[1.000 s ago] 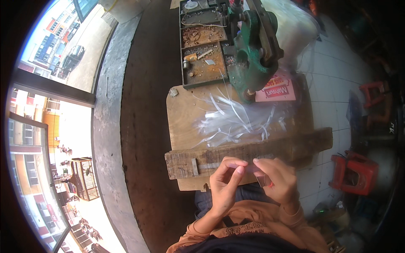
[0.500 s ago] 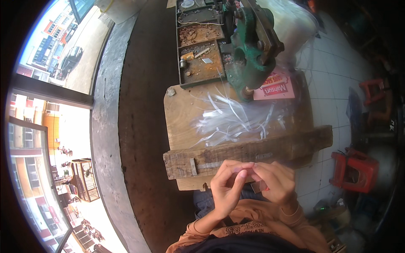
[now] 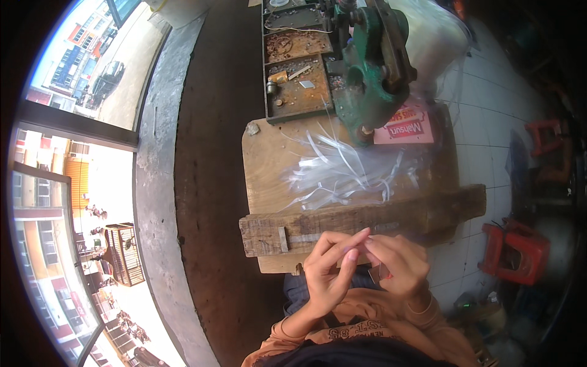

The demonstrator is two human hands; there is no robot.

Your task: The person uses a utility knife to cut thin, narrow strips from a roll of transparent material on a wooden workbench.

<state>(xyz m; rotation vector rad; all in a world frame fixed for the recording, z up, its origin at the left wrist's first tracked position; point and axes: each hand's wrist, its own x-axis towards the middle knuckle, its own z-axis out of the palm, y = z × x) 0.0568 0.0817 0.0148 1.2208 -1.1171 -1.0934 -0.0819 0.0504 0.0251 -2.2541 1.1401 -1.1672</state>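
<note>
One wooden table point(image 3: 263, 171) is standing beside a white tiled floor point(image 3: 471, 125), with one thick plank point(image 3: 434, 208) lying across its near side and one heap of clear strips point(image 3: 342, 177) lying beyond, too tangled to count. One green machine point(image 3: 370, 92) is rising behind, its top running out of view, beside one divided tray point(image 3: 315, 98). Two red stools point(image 3: 532, 254) are standing at right, the farther showing dimly. The left hand point(image 3: 324, 275) is keeping thumb and forefinger slightly parted; the right hand point(image 3: 403, 266) is curling its fingers inward, their grip being indeterminable.
</note>
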